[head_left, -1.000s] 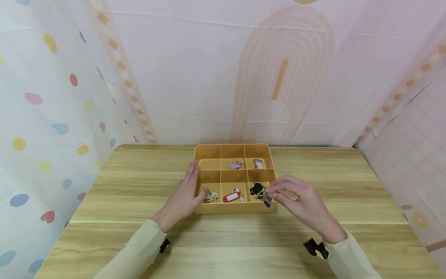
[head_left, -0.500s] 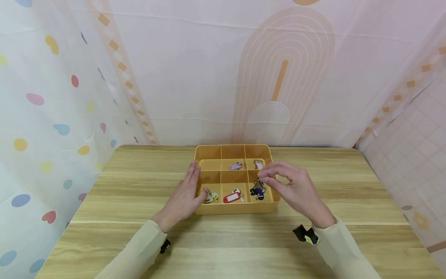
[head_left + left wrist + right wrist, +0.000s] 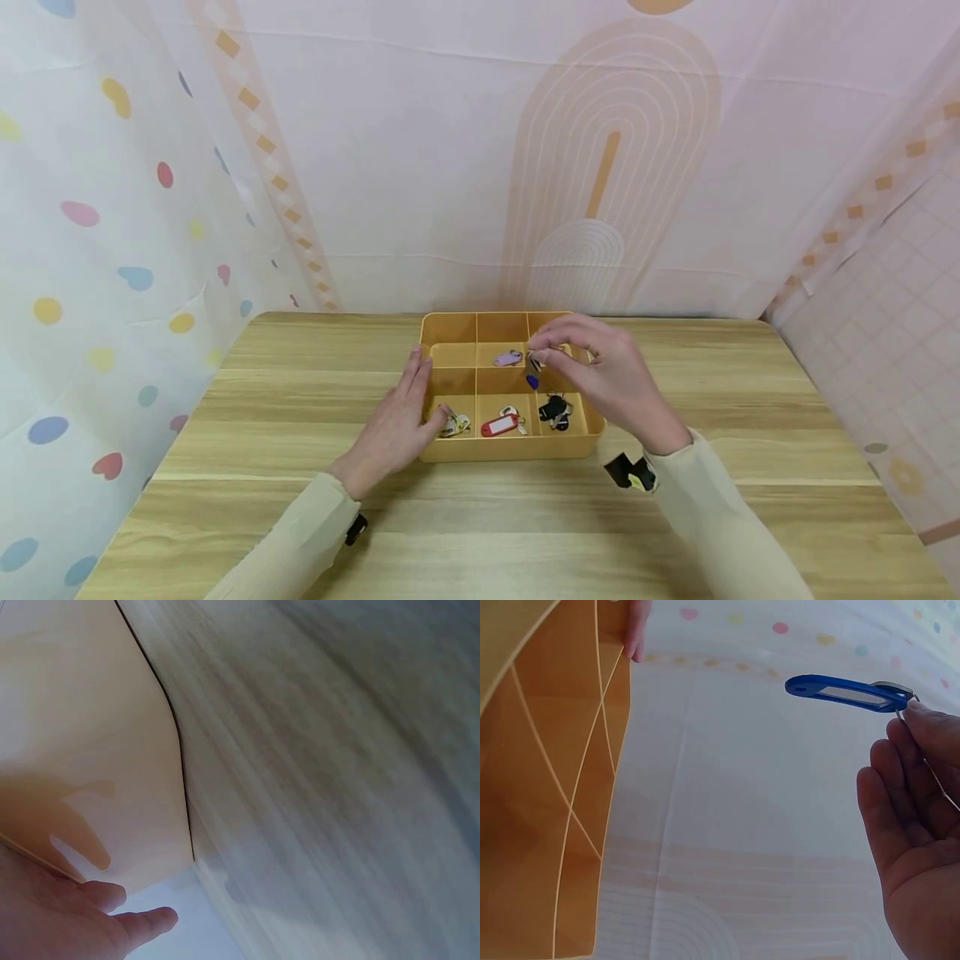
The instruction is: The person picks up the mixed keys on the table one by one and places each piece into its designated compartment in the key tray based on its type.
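Note:
An orange divided box [image 3: 510,451] stands on the wooden table. My left hand [image 3: 390,425] rests against its left side, fingers extended along the rim and thumb over the front left compartment. My right hand [image 3: 600,367] pinches the ring of a blue key tag [image 3: 840,690] between thumb and fingertips. The tag [image 3: 532,382] hangs above the divider between the middle and right columns. Keys with a red tag [image 3: 498,425] lie in the front middle compartment, black-tagged keys [image 3: 555,410] in the front right. A purple key tag [image 3: 507,357] lies in the back middle one.
Keys with a yellowish tag [image 3: 454,424] lie in the front left compartment, partly behind my left thumb. My right hand hides much of the back right compartment. A patterned curtain [image 3: 390,167] hangs behind the wooden table [image 3: 495,533].
My right hand has lifted the blue-tagged keys from the front right compartment and carried them left and back over the box. The left hand stays in place.

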`<move>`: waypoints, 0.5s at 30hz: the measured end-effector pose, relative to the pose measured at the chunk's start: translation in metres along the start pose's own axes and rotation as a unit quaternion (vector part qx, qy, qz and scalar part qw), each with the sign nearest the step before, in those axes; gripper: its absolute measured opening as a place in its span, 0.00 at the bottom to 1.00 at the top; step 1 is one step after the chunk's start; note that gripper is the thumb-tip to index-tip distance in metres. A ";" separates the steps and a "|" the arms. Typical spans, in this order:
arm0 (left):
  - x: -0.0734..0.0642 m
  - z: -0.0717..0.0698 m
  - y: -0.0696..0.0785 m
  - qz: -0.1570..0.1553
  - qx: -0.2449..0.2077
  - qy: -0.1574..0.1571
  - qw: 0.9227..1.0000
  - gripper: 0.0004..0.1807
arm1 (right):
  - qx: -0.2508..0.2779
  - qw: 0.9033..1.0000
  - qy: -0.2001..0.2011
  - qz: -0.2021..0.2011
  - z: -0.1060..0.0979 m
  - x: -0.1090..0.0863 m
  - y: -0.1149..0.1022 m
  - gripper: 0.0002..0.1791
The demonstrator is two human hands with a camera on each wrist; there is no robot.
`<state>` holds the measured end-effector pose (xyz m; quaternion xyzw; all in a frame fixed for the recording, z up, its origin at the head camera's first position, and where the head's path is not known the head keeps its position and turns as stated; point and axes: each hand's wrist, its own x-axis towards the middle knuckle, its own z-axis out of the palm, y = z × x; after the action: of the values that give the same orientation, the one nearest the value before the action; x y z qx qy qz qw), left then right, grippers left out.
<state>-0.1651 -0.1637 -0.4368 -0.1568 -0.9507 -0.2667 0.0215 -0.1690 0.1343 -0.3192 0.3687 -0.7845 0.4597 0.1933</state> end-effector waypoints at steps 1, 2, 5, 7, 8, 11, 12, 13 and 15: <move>0.000 0.000 0.000 -0.001 0.000 0.000 1.000 0.44 | 0.002 1.000 0.000 0.000 0.001 0.002 0.000 0.10; 0.000 0.000 0.000 -0.001 0.000 0.000 1.000 0.44 | 0.003 1.000 0.001 0.001 0.002 0.005 0.000 0.09; 0.000 0.000 0.000 -0.001 0.001 0.000 1.000 0.45 | 0.009 1.000 -0.003 0.012 0.007 0.012 0.002 0.08; 0.000 0.000 0.000 0.000 0.001 0.000 1.000 0.45 | 0.021 0.999 -0.008 0.027 0.009 0.017 0.001 0.07; 0.000 0.000 0.000 0.000 0.000 0.000 1.000 0.45 | 0.027 0.999 -0.010 0.036 0.011 0.019 0.001 0.07; 0.000 0.000 0.000 -0.001 -0.003 -0.001 1.000 0.45 | 0.042 0.997 -0.011 0.065 0.014 0.026 -0.001 0.06; 0.000 0.000 0.000 -0.002 -0.004 -0.001 1.000 0.45 | 0.049 0.996 -0.011 0.073 0.015 0.029 -0.001 0.05; 0.000 0.000 0.000 -0.002 -0.004 -0.001 1.000 0.45 | 0.054 0.995 -0.011 0.082 0.017 0.031 -0.001 0.05; 0.000 0.000 0.000 -0.002 -0.003 -0.001 1.000 0.45 | 0.065 0.993 -0.010 0.096 0.020 0.036 0.000 0.06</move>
<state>-0.1651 -0.1636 -0.4366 -0.1556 -0.9501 -0.2697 0.0195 -0.1919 0.1022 -0.3057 0.3076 -0.7867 0.5225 0.1164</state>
